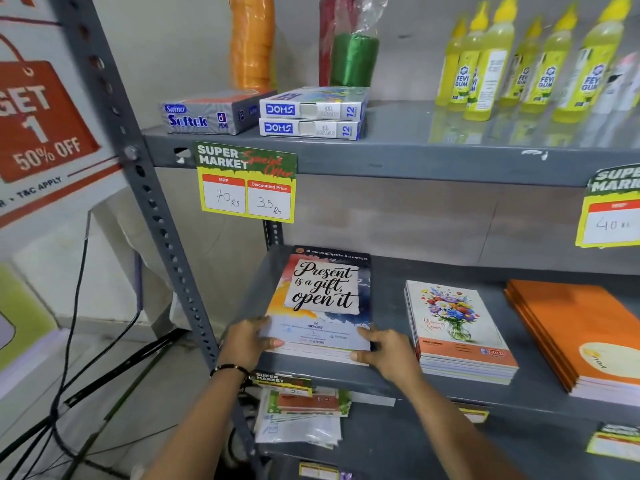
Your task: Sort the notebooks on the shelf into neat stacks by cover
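Three notebook stacks lie on the middle grey shelf (388,306). At the left is a stack with the cover "Present is a gift, open it" (323,292). My left hand (247,342) grips its near left corner and my right hand (388,355) grips its near right corner, thumbs on top. A flower-vase cover stack (457,327) sits in the middle, apart from my right hand. An orange cover stack (581,327) lies at the right, partly cut off by the frame edge.
The upper shelf holds pen and pastel boxes (311,112), thread rolls (353,57) and yellow gum bottles (519,60). Price tags (246,183) hang from shelf edges. The shelf below carries packets (304,414). A slotted upright (152,202) stands left, cables (69,375) on the floor.
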`<state>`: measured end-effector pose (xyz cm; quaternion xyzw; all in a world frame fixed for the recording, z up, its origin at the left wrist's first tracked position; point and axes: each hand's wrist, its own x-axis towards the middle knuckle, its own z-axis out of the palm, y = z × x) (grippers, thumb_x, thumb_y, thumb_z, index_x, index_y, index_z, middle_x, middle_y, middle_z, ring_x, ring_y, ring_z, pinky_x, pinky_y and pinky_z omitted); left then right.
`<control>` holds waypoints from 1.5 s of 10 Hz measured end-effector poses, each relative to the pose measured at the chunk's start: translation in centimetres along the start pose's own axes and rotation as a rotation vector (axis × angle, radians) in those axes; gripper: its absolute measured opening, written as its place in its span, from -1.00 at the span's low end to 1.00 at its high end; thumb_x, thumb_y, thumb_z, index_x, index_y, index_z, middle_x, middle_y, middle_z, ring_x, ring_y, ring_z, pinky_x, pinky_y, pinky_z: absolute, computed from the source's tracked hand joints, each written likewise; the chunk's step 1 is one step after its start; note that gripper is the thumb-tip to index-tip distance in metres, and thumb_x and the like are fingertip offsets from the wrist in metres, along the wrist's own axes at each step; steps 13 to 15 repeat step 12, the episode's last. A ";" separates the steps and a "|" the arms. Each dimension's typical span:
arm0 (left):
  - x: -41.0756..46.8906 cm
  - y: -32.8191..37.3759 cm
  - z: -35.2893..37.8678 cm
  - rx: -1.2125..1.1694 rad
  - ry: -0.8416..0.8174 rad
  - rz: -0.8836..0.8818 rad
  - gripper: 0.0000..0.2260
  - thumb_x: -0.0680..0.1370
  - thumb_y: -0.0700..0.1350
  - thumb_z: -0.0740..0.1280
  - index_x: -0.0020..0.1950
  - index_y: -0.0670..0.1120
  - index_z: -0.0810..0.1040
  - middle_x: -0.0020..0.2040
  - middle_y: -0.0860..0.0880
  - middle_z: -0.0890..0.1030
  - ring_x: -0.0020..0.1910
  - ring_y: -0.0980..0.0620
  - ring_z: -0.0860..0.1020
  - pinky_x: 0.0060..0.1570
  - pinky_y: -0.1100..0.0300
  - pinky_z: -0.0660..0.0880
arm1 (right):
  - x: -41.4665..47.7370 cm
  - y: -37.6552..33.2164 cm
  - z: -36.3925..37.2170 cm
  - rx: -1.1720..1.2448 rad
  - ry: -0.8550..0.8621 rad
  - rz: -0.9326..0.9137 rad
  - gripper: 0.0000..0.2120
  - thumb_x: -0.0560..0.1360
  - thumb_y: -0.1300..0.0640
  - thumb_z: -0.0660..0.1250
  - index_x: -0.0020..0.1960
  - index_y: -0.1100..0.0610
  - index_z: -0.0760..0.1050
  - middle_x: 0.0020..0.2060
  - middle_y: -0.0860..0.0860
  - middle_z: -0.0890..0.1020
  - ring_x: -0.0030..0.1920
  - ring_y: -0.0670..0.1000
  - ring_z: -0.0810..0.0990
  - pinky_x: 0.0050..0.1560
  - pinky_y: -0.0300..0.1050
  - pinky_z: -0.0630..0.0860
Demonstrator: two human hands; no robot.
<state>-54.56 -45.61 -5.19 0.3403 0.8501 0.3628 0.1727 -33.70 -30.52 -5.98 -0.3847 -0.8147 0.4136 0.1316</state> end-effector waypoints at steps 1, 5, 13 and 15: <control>0.1 0.0 -0.1 -0.033 0.008 0.006 -0.45 0.35 -0.18 0.50 0.29 -0.27 0.47 0.34 -0.19 0.48 0.25 -0.01 0.51 0.31 0.15 0.42 | -0.1 -0.2 0.0 -0.003 0.002 0.011 -0.38 0.32 0.14 0.51 0.33 0.20 0.40 0.40 0.10 0.37 0.37 0.00 0.38 0.22 -0.42 0.15; 0.7 -0.3 -0.1 0.055 -0.013 0.038 -0.52 0.37 -0.16 0.49 0.24 -0.25 0.52 0.17 -0.19 0.63 0.02 0.13 0.47 -0.07 0.29 0.34 | -0.5 -0.5 0.2 -0.017 -0.011 0.026 -0.38 0.36 0.13 0.47 0.36 0.19 0.35 0.44 0.14 0.29 0.43 0.05 0.30 0.39 -0.24 0.20; 0.9 0.5 -0.8 0.322 -0.098 0.013 -0.60 0.38 0.11 0.42 -0.07 -0.24 0.59 -0.14 -0.19 0.58 0.06 -0.13 0.59 -0.12 0.16 0.41 | -0.6 -1.6 -0.8 -0.069 -0.056 0.027 -0.42 0.38 0.01 0.44 0.34 0.18 0.40 0.38 0.08 0.42 0.36 0.04 0.41 0.29 -0.23 0.31; 0.9 0.5 -0.8 0.322 -0.098 0.013 -0.60 0.38 0.11 0.42 -0.07 -0.24 0.59 -0.14 -0.19 0.58 0.06 -0.13 0.59 -0.12 0.16 0.41 | -0.6 -1.6 -0.8 -0.069 -0.056 0.027 -0.42 0.38 0.01 0.44 0.34 0.18 0.40 0.38 0.08 0.42 0.36 0.04 0.41 0.29 -0.23 0.31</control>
